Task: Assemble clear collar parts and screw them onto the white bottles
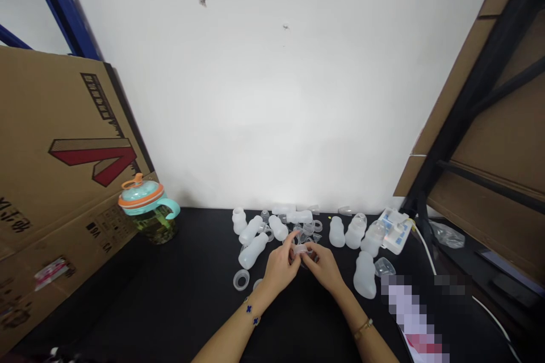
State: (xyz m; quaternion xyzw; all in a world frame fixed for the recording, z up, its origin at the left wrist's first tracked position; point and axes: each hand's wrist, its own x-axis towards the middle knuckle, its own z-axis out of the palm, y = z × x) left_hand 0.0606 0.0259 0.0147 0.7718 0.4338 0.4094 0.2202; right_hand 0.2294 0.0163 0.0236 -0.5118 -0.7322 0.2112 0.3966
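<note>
Between both hands, close to the middle of the black table, is a translucent screw ring (300,249). My left hand (281,264) grips it from the left, the index finger raised. From the other side my right hand (322,264) pinches the same ring with thumb and fingers. Just behind lie loose clear nipples and caps (307,228). White baby bottles lie left of the hands, one bottle (253,250) nearest. A white ring (241,279) rests flat at the left, and another is partly hidden by my left wrist. Right of the hands lies a white bottle (365,275).
Capped bottles (356,231) stand at the right, beside a white power strip (395,231) with a cable. A teal and orange jug (149,210) stands far left before a cardboard box (63,181). Behind the black table (191,295) rises a white wall (272,96).
</note>
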